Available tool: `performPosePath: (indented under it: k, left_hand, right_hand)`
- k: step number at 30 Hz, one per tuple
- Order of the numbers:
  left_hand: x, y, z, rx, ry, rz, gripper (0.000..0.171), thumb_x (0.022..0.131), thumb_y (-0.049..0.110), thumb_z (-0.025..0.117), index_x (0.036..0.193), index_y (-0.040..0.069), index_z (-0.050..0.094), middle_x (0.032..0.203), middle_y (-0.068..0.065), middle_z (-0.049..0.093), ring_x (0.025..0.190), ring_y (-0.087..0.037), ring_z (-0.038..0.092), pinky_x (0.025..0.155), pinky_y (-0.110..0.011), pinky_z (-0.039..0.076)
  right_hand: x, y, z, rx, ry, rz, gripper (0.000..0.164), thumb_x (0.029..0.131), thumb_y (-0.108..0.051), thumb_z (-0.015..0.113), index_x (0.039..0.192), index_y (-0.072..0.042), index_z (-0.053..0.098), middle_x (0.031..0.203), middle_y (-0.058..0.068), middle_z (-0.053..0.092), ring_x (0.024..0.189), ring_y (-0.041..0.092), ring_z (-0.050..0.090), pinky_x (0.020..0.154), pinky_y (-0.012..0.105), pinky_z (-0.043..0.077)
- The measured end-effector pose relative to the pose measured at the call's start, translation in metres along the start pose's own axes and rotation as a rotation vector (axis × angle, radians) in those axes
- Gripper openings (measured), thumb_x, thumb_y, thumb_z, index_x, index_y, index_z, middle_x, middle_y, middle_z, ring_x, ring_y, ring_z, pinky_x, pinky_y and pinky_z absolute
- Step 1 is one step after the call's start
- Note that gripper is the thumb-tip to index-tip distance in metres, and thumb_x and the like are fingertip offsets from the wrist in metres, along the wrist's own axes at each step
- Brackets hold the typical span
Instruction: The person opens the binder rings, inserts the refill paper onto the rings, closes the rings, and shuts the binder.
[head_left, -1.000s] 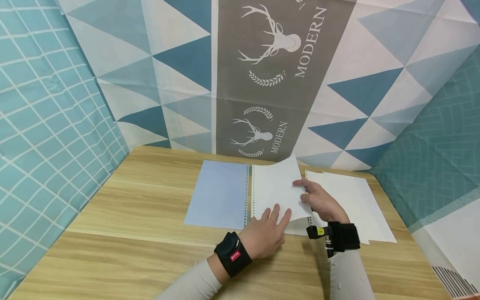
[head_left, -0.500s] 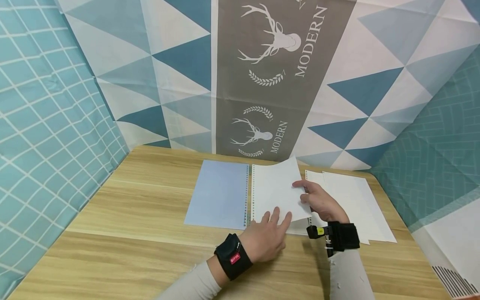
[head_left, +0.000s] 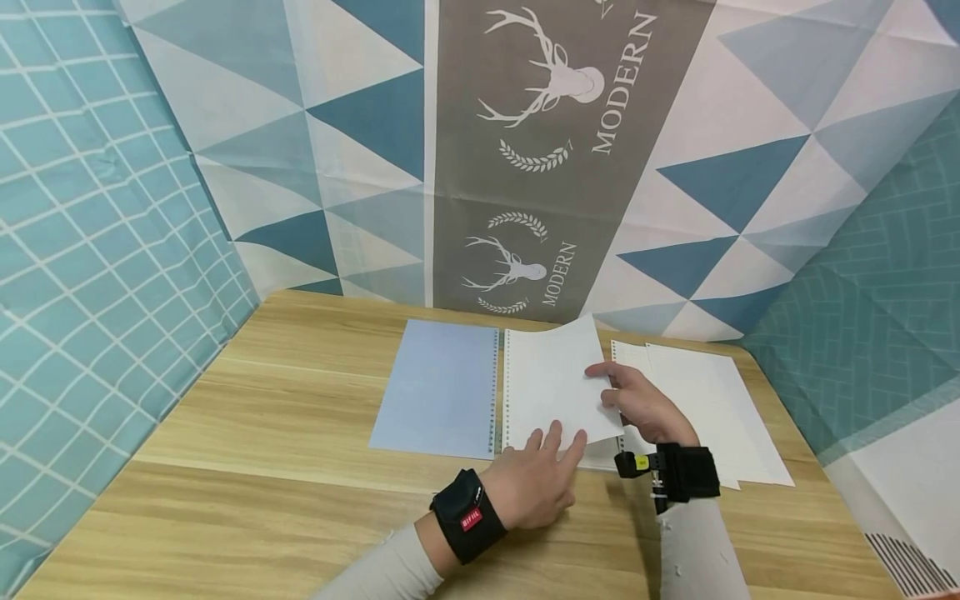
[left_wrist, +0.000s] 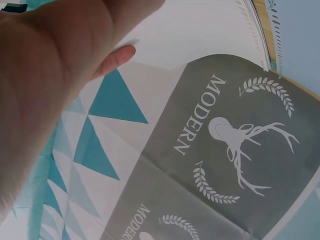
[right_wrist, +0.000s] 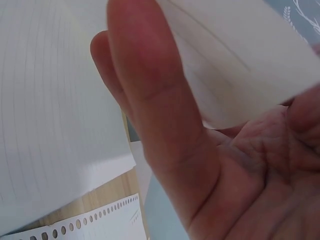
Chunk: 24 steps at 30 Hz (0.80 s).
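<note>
While the left hand (head_left: 532, 483) rests spread out, the right hand (head_left: 647, 404) pinches the white page (head_left: 551, 375)

Nearest: black wristbands (head_left: 467, 515) on both wrists. Left grip: loose, fingers spread, touching the page's near edge. Right grip: nearly closed, page's right edge between thumb and fingers. Page sits mid-counter (head_left: 247, 433), right side lifted and bowed, punched left edge down. More punched paper (head_left: 600, 455) shows beneath its near right corner. Blue sheet (head_left: 435, 387) flat just left of it, holes facing the page. Loose sheets (head_left: 712, 417) overlap on the right; lined paper visible in right wrist view. Farthest: cloth backdrop (head_left: 465, 167), deer heads, "MODERN" print.
</note>
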<state>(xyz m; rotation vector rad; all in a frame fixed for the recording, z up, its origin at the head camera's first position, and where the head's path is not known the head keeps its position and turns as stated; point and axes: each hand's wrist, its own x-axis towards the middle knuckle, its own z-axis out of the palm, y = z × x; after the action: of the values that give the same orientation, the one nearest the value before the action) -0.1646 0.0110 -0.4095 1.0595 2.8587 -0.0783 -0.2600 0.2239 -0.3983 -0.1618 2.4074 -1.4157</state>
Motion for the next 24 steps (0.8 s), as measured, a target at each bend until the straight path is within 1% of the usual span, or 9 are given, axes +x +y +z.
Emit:
performPosePath:
  k: [2, 5, 8, 10, 12, 14, 17, 20, 24]
  left_hand:
    - [0.001, -0.001, 0.0, -0.01, -0.01, 0.001, 0.074, 0.102, 0.05, 0.054, 0.162, 0.022, 0.022, 0.16, -0.013, 0.041, 0.138, -0.028, 0.054, 0.085, -0.045, 0.061]
    - [0.002, -0.003, -0.001, -0.064, -0.032, -0.004, 0.074, 0.102, 0.048, 0.054, 0.163, 0.023, 0.021, 0.161, -0.012, 0.04, 0.14, -0.029, 0.052, 0.089, -0.044, 0.06]
    - [0.004, -0.008, -0.002, -0.108, -0.042, -0.01, 0.072, 0.102, 0.046, 0.056, 0.162, 0.024, 0.023, 0.16, -0.011, 0.043, 0.138, -0.027, 0.054, 0.09, -0.042, 0.06]
    - [0.004, -0.013, -0.004, -0.131, -0.044, -0.005, 0.069, 0.102, 0.044, 0.056, 0.161, 0.023, 0.026, 0.156, -0.011, 0.048, 0.13, -0.025, 0.061, 0.089, -0.038, 0.06]
    - [0.005, -0.017, -0.004, -0.15, -0.039, 0.009, 0.064, 0.103, 0.041, 0.056, 0.159, 0.021, 0.032, 0.146, -0.01, 0.056, 0.115, -0.021, 0.068, 0.086, -0.035, 0.06]
    - [0.006, -0.022, -0.003, -0.166, -0.028, 0.027, 0.059, 0.103, 0.039, 0.056, 0.156, 0.02, 0.038, 0.135, -0.009, 0.063, 0.1, -0.017, 0.07, 0.082, -0.032, 0.06]
    - [0.009, -0.029, -0.001, -0.143, 0.02, 0.047, 0.052, 0.103, 0.038, 0.058, 0.149, 0.02, 0.046, 0.119, -0.005, 0.068, 0.087, -0.013, 0.068, 0.074, -0.03, 0.059]
    - [0.012, -0.036, 0.001, -0.087, 0.077, 0.038, 0.048, 0.1, 0.037, 0.063, 0.143, 0.019, 0.052, 0.113, -0.002, 0.069, 0.089, -0.013, 0.068, 0.072, -0.031, 0.058]
    - [0.015, -0.047, 0.004, -0.035, 0.119, 0.004, 0.03, 0.096, 0.027, 0.068, 0.123, 0.016, 0.064, 0.104, -0.002, 0.067, 0.087, -0.014, 0.065, 0.07, -0.031, 0.057]
  right_hand:
    - [0.0, 0.001, 0.0, -0.002, 0.001, 0.002, 0.05, 0.096, 0.003, 0.04, 0.147, 0.004, 0.042, 0.135, 0.029, 0.054, 0.097, 0.024, 0.065, 0.073, 0.035, 0.057]
    - [0.0, 0.002, -0.001, -0.003, -0.001, 0.005, 0.049, 0.096, 0.002, 0.041, 0.145, 0.004, 0.043, 0.133, 0.029, 0.055, 0.095, 0.023, 0.065, 0.072, 0.035, 0.057]
    - [0.001, 0.003, -0.002, -0.003, -0.007, 0.013, 0.048, 0.096, 0.002, 0.042, 0.143, 0.004, 0.045, 0.132, 0.029, 0.055, 0.093, 0.023, 0.065, 0.071, 0.035, 0.058]
    - [0.001, 0.005, -0.002, -0.005, -0.008, 0.022, 0.046, 0.095, 0.002, 0.042, 0.141, 0.004, 0.046, 0.131, 0.029, 0.056, 0.091, 0.022, 0.065, 0.071, 0.035, 0.058]
    - [0.002, 0.006, -0.001, -0.009, -0.006, 0.034, 0.045, 0.095, 0.002, 0.043, 0.139, 0.004, 0.048, 0.129, 0.028, 0.058, 0.088, 0.022, 0.066, 0.07, 0.036, 0.058]
    - [0.003, 0.007, -0.001, -0.019, -0.002, 0.046, 0.043, 0.095, 0.002, 0.043, 0.138, 0.004, 0.049, 0.127, 0.027, 0.059, 0.086, 0.021, 0.065, 0.07, 0.036, 0.058]
    - [0.004, 0.009, 0.001, -0.039, 0.009, 0.061, 0.042, 0.095, 0.002, 0.044, 0.136, 0.004, 0.052, 0.127, 0.026, 0.059, 0.086, 0.022, 0.064, 0.069, 0.036, 0.058]
    - [0.005, 0.011, 0.002, -0.066, 0.02, 0.072, 0.041, 0.094, 0.002, 0.046, 0.135, 0.004, 0.053, 0.127, 0.026, 0.059, 0.088, 0.023, 0.063, 0.069, 0.036, 0.058]
    - [0.006, 0.014, 0.002, -0.085, 0.027, 0.085, 0.041, 0.093, 0.003, 0.047, 0.134, 0.004, 0.053, 0.124, 0.026, 0.058, 0.088, 0.024, 0.064, 0.069, 0.037, 0.059]
